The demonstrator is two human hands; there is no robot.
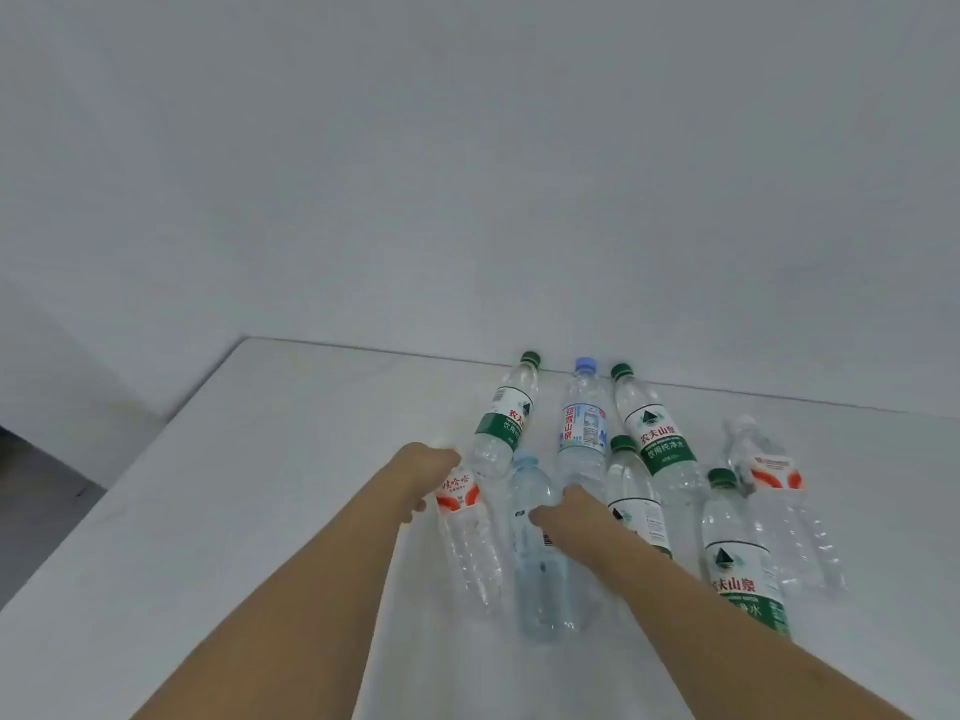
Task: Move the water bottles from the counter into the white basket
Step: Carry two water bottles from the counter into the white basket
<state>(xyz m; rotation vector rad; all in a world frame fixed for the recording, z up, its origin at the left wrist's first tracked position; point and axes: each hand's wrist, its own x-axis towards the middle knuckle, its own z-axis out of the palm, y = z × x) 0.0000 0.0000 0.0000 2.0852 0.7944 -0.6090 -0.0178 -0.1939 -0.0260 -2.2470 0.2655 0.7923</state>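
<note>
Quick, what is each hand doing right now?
Left hand: closed around the red-label bottle.
Right hand: closed around the pale blue bottle.

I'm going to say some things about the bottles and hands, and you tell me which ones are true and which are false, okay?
1. Both hands are on bottles. True: the left hand is on the red-labelled bottle, and the right hand is on the pale blue bottle.
2. Four bottles have green caps. True; one is the back left green-capped bottle.
3. The white basket sits beside the bottles. False: no basket is in view.
4. All bottles have green labels. False: the back middle bottle has a blue and white label, and two bottles have red and white labels.
5. The bottles are on a white counter. True.
</note>
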